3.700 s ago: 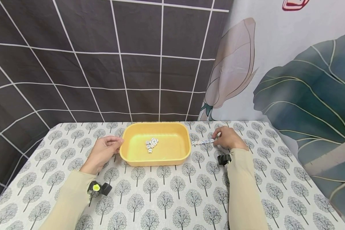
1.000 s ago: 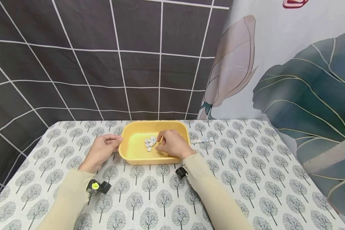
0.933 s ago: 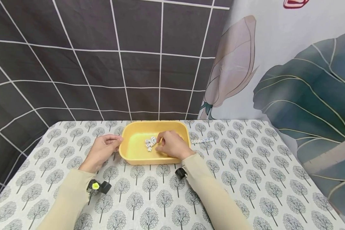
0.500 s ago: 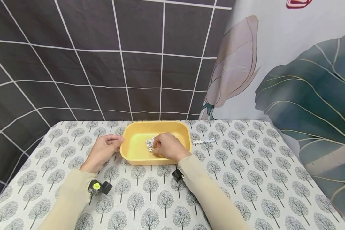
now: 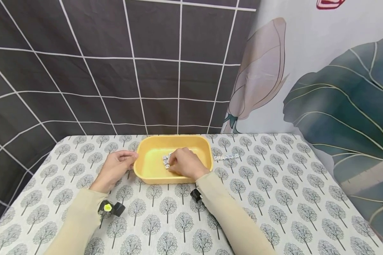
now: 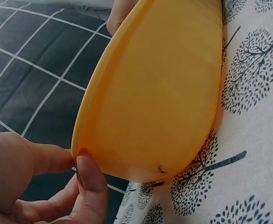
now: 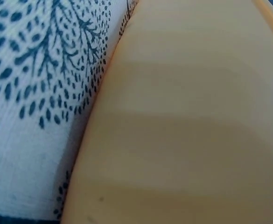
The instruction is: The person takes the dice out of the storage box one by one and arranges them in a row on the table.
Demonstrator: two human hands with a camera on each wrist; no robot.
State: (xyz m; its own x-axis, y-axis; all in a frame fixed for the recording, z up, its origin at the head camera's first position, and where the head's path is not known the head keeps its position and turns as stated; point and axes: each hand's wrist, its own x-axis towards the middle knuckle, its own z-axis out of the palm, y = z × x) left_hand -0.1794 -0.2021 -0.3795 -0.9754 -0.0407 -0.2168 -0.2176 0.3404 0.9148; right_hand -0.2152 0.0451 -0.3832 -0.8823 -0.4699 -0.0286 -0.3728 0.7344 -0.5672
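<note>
Inside the yellow plastic basin (image 5: 153,173) lies a small group of white dice (image 5: 165,158), partly covered by my right hand (image 5: 186,163). That hand reaches over the near rim, its curled fingertips down at the dice; whether a die is between them is hidden. My left hand (image 5: 116,165) pinches the basin's left rim between thumb and forefinger (image 6: 90,175), plain in the left wrist view. Just outside the basin's right end, a straight row of dice (image 5: 226,157) lies on the cloth. The right wrist view holds only the basin's outer wall (image 7: 173,140) and cloth, no fingers.
A white cloth printed with grey trees (image 5: 166,226) covers the table. Behind it hangs a dark curtain with a white grid (image 5: 156,81). A curtain with a painted flower and leaves (image 5: 332,95) hangs at the right.
My right hand has left the far end of the dice row and come into the basin, then edged left onto the dice there. The left hand keeps its place at the rim.
</note>
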